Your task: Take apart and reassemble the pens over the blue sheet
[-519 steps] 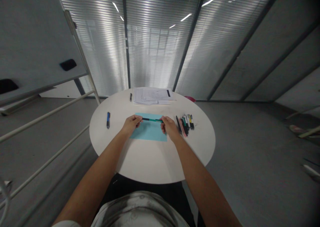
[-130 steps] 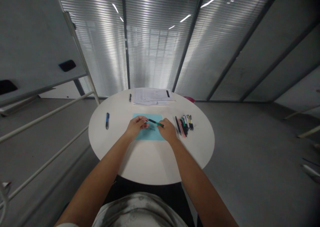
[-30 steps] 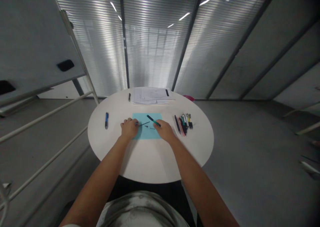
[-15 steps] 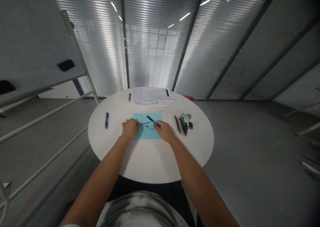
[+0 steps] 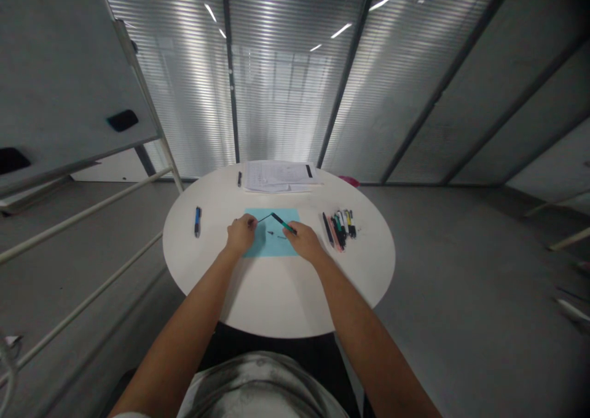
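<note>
My left hand point(image 5: 241, 233) is closed on a thin dark pen refill point(image 5: 264, 219), pinched at its left end. The refill's far end meets, or nearly meets, the upper end of a green and black pen barrel point(image 5: 283, 222). The lower end of that barrel sits in the fingers of my right hand point(image 5: 302, 240), which is closed around it. Both hands are over a light blue sheet point(image 5: 270, 250). Small dark pen parts point(image 5: 270, 233) lie on the sheet between the hands, too small to make out exactly.
Several pens and markers point(image 5: 340, 228) lie in a group at the right of the round white table point(image 5: 276, 307). A blue pen point(image 5: 198, 222) lies at the left. Papers point(image 5: 279, 177) and a dark pen point(image 5: 239, 179) are at the back. A whiteboard stand point(image 5: 152, 117) is on the left.
My left hand has lifted slightly and tilted the refill, bringing its far end up to the tip of the pen barrel. My right hand has barely moved.
</note>
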Demonstrator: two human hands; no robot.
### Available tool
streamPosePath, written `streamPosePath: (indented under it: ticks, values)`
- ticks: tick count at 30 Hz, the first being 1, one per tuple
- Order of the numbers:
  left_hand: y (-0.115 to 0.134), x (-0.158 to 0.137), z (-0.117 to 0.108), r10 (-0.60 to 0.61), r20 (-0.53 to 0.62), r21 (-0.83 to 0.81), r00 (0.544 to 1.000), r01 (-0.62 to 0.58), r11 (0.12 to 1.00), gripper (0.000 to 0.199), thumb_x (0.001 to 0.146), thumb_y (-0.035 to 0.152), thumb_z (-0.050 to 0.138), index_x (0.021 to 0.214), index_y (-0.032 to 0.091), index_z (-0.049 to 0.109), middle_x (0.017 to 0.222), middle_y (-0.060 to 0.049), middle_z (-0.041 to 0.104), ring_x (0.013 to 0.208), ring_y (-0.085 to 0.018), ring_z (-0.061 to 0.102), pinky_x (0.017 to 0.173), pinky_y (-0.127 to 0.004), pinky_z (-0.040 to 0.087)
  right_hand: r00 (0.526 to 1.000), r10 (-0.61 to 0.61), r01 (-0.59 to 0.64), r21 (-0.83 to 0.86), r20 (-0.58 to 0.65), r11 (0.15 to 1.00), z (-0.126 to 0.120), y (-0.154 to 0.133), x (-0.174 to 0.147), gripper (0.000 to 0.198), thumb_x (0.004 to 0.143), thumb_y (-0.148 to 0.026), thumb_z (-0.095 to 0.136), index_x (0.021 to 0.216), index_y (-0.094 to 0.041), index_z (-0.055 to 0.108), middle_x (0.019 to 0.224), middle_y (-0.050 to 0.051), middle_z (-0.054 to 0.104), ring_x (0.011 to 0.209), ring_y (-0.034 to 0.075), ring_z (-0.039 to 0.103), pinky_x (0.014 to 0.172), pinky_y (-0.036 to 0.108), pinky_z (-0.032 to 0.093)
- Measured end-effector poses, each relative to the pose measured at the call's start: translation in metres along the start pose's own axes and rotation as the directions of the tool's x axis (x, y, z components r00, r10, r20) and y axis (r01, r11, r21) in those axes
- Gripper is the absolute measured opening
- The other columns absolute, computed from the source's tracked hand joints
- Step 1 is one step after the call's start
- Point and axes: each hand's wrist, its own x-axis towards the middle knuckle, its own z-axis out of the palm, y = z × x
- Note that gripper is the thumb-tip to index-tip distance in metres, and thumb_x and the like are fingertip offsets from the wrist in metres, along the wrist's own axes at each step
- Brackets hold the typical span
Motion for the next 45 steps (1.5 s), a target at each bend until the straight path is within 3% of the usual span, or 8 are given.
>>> streamPosePath:
  ticks: [4,9,13,21,26,31,39,45]
  values:
    - [-0.004,0.006,0.006,0.006,-0.08,-0.307,0.997,-0.031,0.951,0.02,0.083,0.03,0.05,0.088,0.018,0.065,0.085,-0.006,0.067,0.079,-0.018,0.06,0.075,-0.03,0.043,0.999,0.022,-0.022,0.005,-0.029,1.0,0.001,0.003,0.001,0.019,0.088,-0.033,0.047,0.079,-0.021,0.059,0.07,-0.001,0.058,0.063,0.013,0.048,0.057,0.024,0.028]
    - [0.002,0.009,0.004,-0.17,-0.049,-0.635,0.984,0.101,0.766,0.027,0.075,0.036,0.057,0.092,0.017,0.067,0.08,-0.005,0.065,0.065,-0.013,0.054,0.061,-0.027,0.043,0.991,0.118,-0.109,0.118,-0.07,0.987,0.004,0.007,0.001,0.032,0.089,-0.031,0.044,0.12,-0.025,0.049,0.07,-0.002,0.059,0.062,0.015,0.053,0.058,0.023,0.032]
    - [0.01,0.004,-0.001,-0.237,0.067,-0.762,0.969,0.203,0.615,0.032,0.07,0.041,0.062,0.091,0.017,0.069,0.086,-0.005,0.063,0.062,-0.01,0.051,0.056,-0.024,0.042,0.989,0.125,-0.113,0.138,-0.079,0.984,0.007,0.01,0.001,0.03,0.087,-0.027,0.046,0.117,-0.026,0.05,0.078,0.0,0.062,0.07,0.017,0.056,0.064,0.025,0.037]
    - [0.015,0.003,0.0,-0.169,0.21,-0.897,0.963,0.259,0.359,0.032,0.063,0.036,0.072,0.087,0.014,0.069,0.083,-0.005,0.061,0.057,-0.006,0.048,0.055,-0.023,0.042,0.987,0.104,-0.076,0.21,-0.125,0.975,0.006,0.01,0.003,0.029,0.081,-0.019,0.043,0.109,-0.023,0.051,0.089,0.002,0.06,0.078,0.018,0.056,0.071,0.027,0.04]
    - [0.018,0.001,0.001,-0.121,0.216,-0.895,0.969,0.246,0.373,0.028,0.063,0.035,0.072,0.081,0.013,0.069,0.076,-0.003,0.061,0.054,-0.006,0.046,0.052,-0.022,0.04,0.983,0.125,-0.079,0.301,-0.134,0.95,0.001,0.002,0.001,0.039,0.08,-0.025,0.047,0.119,-0.022,0.048,0.075,-0.002,0.055,0.065,0.015,0.052,0.063,0.025,0.038]
    - [0.019,0.0,0.002,-0.092,0.228,-0.879,0.969,0.245,0.408,0.029,0.062,0.036,0.073,0.08,0.014,0.069,0.074,-0.003,0.06,0.054,-0.006,0.046,0.053,-0.023,0.04,0.986,0.083,-0.034,0.318,-0.144,0.948,0.0,-0.002,0.001,0.027,0.083,-0.036,0.052,0.104,-0.021,0.06,0.082,0.0,0.061,0.073,0.015,0.056,0.07,0.026,0.041]
    - [0.023,-0.002,-0.004,-0.059,0.283,-0.916,0.957,0.288,0.281,0.033,0.061,0.033,0.078,0.086,0.014,0.069,0.077,-0.004,0.061,0.057,-0.006,0.047,0.056,-0.024,0.043,0.991,0.003,0.035,0.279,-0.136,0.96,0.0,-0.002,0.002,0.031,0.089,-0.044,0.046,0.09,-0.019,0.064,0.077,0.002,0.064,0.074,0.016,0.058,0.07,0.025,0.042]
    - [0.027,-0.01,0.0,0.057,0.382,-0.867,0.922,0.336,0.368,0.037,0.063,0.038,0.078,0.087,0.012,0.07,0.083,-0.007,0.063,0.061,-0.008,0.049,0.057,-0.023,0.042,0.995,-0.079,0.091,0.287,-0.053,0.954,-0.001,-0.009,-0.003,0.034,0.092,-0.045,0.043,0.094,-0.02,0.065,0.079,0.002,0.065,0.073,0.015,0.058,0.07,0.024,0.042]
